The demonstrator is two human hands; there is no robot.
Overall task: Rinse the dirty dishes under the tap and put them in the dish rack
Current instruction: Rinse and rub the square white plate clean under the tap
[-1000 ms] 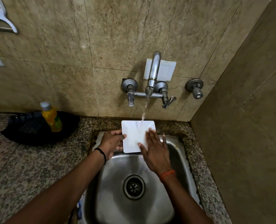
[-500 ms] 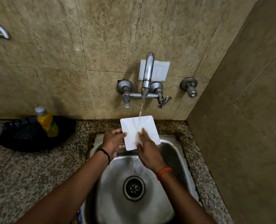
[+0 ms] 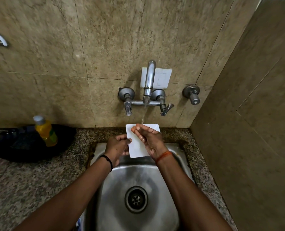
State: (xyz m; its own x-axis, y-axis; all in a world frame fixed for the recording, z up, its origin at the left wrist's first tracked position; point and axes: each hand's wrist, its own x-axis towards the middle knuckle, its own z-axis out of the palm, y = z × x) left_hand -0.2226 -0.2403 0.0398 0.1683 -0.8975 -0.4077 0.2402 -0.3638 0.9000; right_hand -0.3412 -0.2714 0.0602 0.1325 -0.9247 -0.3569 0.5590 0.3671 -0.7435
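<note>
A square white plate point(image 3: 136, 149) is held over the back of the steel sink point(image 3: 115, 185), below the running tap point(image 3: 148, 80). My left hand point(image 3: 117, 147) grips the plate's left edge, thumb on its face. My right hand point(image 3: 148, 139) lies across the plate's face with the fingers together, reaching to its top edge, where the thin stream of water lands on the fingertips. The plate's right part is hidden behind this hand.
A yellow bottle point(image 3: 46, 130) stands on a black rack-like tray point(image 3: 30, 144) on the granite counter point(image 3: 30, 180) to the left. A tiled wall closes in on the right. The sink drain point(image 3: 136, 199) lies below the hands.
My right hand has slid up the plate's face to its top edge, into the water stream. The plate sits slightly lower and more upright in the left hand's grip.
</note>
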